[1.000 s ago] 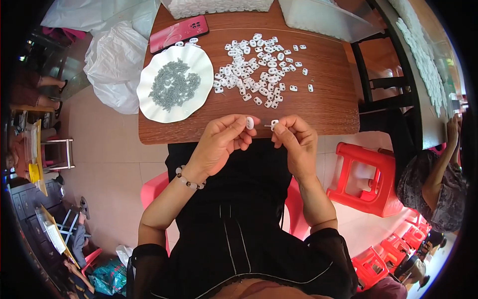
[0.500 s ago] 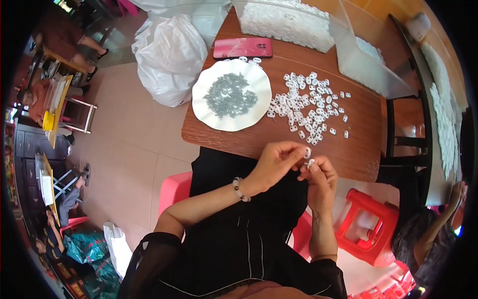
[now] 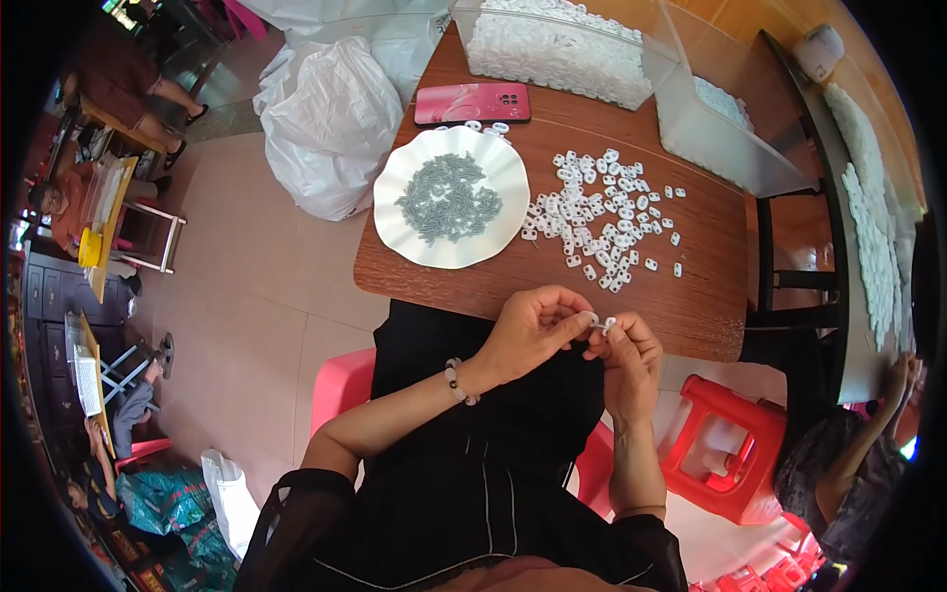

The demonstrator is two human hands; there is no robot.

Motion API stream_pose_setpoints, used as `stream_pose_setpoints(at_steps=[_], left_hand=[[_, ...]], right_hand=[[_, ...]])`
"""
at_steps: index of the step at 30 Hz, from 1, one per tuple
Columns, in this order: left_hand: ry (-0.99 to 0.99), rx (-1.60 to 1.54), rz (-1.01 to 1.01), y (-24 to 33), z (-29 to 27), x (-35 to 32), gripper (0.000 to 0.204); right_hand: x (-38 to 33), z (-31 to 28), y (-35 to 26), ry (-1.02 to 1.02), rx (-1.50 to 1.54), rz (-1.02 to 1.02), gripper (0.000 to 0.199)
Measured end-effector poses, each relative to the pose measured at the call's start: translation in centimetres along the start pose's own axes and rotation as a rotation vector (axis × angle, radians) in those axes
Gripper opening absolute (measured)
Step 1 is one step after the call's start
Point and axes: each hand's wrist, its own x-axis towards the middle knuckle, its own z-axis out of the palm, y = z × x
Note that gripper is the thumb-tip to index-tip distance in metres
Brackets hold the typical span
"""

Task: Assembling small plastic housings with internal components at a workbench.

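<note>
Just off the near edge of the brown table, my two hands meet fingertip to fingertip. My left hand pinches a small white plastic piece. A second white piece is gripped between thumb and finger of my right hand. A thin grey pin seems to bridge the two pieces, though it is too small to tell for certain. Beyond my hands lies a loose pile of white two-holed plastic pieces. Left of the pile, a white scalloped plate holds many small grey pins.
A pink phone lies behind the plate. Clear bins of white pieces stand at the table's back. A white plastic bag is left of the table, a red stool to the right. Other people sit at far left and right.
My left hand has lowered slightly, bringing its white piece down level with the right hand's piece; the two are now close together in line. The whole view has shifted a little.
</note>
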Motion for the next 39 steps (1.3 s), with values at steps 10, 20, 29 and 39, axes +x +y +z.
stream_pose_setpoints(at_steps=[10,20,29,39], left_hand=[[-0.024,0.005,-0.144,0.4,-1.2,-0.1,0.021],[-0.012,-0.152,-0.283,0.9,-1.3,-0.4,0.028],[0.032,-0.245,-0.291,1.3,-1.8,-0.9,0.028],[0.022,-0.215,-0.243,1.3,-1.9,-0.8,0.024]], right_hand=[[0.5,-0.1,0.5,-0.01,-0.029,0.022,0.015],[0.3,-0.6,0.5,0.002,-0.077,-0.009,0.011],[0.1,0.6,-0.2,-0.016,-0.075,-0.061,0.009],[0.4,0.9,0.0,-0.021,-0.001,-0.05,0.007]])
